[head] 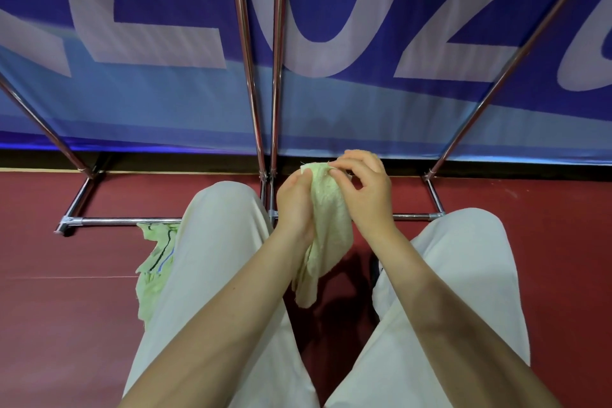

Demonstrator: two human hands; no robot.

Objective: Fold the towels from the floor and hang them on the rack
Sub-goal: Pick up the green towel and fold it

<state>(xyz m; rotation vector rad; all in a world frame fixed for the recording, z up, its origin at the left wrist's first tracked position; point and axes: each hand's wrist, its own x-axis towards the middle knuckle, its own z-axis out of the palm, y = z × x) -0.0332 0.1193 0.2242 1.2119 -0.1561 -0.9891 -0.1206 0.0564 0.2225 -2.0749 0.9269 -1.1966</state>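
Pale yellow towel (331, 225) held up between the knees, bunched, lower end hanging free above the red floor (59, 291). Left hand (295, 204) curled round its left side, right hand (367, 190) pinching the top edge. Green striped towel (154, 262) on the floor beside the left leg, touching the chrome rack (132, 221) base bar; blue banner (165, 93) behind

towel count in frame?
2. A pale yellow towel held up in both hands, left hand and right hand. A green striped towel lies on the floor, partly hidden by the left leg. More may be hidden.
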